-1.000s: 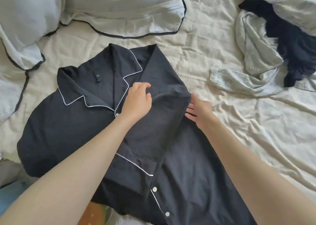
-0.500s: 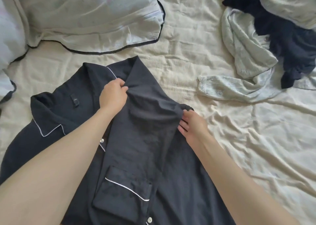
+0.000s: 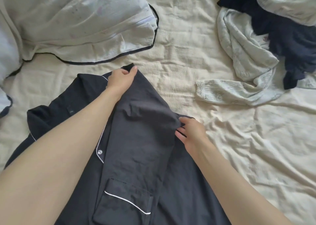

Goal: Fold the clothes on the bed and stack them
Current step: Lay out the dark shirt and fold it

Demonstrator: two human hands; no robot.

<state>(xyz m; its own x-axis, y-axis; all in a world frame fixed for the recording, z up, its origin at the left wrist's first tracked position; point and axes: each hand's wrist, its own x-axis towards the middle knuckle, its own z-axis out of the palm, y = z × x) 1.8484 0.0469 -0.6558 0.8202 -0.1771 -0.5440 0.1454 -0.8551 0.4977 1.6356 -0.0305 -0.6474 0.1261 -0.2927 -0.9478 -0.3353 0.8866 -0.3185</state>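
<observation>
- Cream sheet (image 3: 196, 57), badly wrinkled, covers the bed; we work in the lower middle of it, where there is room to spread one garment flat.
- Our black shirt (image 3: 136, 164) lies face up from about 6 to 10 o'clock, collar toward 11, pocket near 6, so the front stays inside the fold.
- Our left hand (image 3: 122, 80) pinches the shoulder edge at 12 o'clock of the shirt, thumb and fingers clamped on cloth, to keep that end of the crease taut.
- Our right hand (image 3: 191, 132) grips the folded side at 3 o'clock, fingers curled into the cloth; we judge it holds the panel over the front.
- Unfolded clothes (image 3: 256, 58), pale and dark mixed, wait in a heap at 2 o'clock, well apart, so most of the task remains.
- Pillows (image 3: 77, 24) sit at 11 o'clock, just beyond the collar.
</observation>
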